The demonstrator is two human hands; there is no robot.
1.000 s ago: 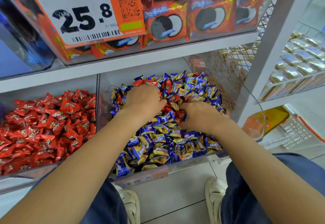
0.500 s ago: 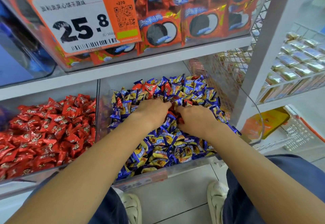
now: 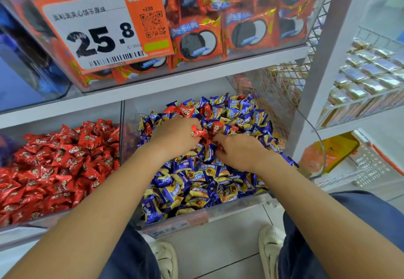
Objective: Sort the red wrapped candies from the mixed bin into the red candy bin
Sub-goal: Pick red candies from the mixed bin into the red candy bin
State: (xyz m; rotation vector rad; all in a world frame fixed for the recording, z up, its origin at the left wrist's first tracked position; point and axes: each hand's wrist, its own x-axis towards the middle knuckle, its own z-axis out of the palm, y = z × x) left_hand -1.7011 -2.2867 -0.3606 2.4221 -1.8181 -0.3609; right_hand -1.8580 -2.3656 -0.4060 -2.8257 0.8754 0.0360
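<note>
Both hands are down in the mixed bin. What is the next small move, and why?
Probably lift the left hand and carry its red candies left to the red candy bin. Its fingers already grip some, while the right hand lies among blue ones in the mixed bin.

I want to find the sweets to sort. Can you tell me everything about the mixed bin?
The mixed bin is a clear plastic box on the lower shelf, right of the red bin. It is heaped with blue-and-yellow candies and a few red candies near the back. Both hands, left and right, dig into the pile.
</note>
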